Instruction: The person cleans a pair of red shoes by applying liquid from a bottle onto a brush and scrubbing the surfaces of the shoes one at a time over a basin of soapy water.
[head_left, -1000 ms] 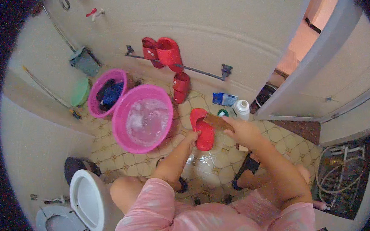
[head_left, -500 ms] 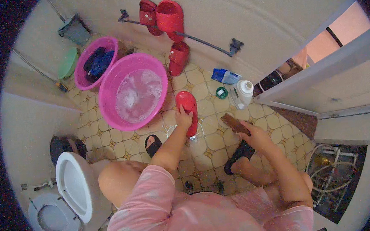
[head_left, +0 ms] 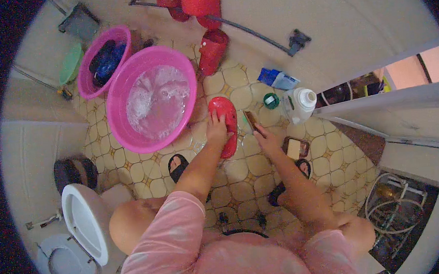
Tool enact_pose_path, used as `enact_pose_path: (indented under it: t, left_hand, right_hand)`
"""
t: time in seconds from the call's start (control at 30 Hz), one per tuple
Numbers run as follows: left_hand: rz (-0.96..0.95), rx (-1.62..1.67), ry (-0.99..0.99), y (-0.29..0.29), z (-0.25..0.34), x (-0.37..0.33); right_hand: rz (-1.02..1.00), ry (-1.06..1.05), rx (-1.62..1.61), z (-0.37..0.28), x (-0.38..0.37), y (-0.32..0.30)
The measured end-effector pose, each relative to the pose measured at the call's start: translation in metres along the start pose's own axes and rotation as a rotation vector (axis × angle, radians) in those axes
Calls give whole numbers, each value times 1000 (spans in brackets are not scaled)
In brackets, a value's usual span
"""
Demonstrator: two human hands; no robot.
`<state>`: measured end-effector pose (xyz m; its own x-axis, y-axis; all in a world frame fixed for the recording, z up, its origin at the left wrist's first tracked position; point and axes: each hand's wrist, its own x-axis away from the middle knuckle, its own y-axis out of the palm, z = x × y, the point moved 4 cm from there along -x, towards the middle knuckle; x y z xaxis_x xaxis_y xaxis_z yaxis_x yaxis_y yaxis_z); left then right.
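Observation:
A red slide sandal lies on the tiled floor between my feet, toe end away from me. My left hand grips it around the middle, fingers over the near left side and thumb across toward the right edge. Just right of the sandal, my right hand is closed on a brown scrub brush. The brush is tilted on its edge, its far end close to the sandal but apart from it. Part of the brush is hidden by my fingers.
Left stand a large pink basin of sudsy water and a smaller pink basin with dark cloth. Right are a white bottle, green lid, blue packet and soap dish. Red slides lean by the wall; a toilet stands near left.
My right hand has moved left and away from me with the brush, bringing it beside the sandal. The soap dish has come into sight. My left hand stays on the sandal; the view has shifted slightly.

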<state>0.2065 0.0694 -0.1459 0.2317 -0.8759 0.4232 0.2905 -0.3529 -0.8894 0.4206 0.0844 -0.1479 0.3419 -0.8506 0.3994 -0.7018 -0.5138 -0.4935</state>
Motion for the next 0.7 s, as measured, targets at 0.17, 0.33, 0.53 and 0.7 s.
enact_pose_path:
  t: [0.17, 0.33, 0.53, 0.7]
  left_hand:
    - [136, -169, 146, 13, -11, 0]
    - [23, -93, 115, 47, -27, -10]
    - [31, -228, 101, 59, -28, -13]
    - [33, -150, 83, 50, -20, -17]
  right_hand:
    - [65, 15, -103, -14, -10, 68]
    - [239, -171, -261, -16, -5, 92]
    - [116, -94, 361, -80, -62, 74]
    - [226, -219, 329, -36, -37, 74]
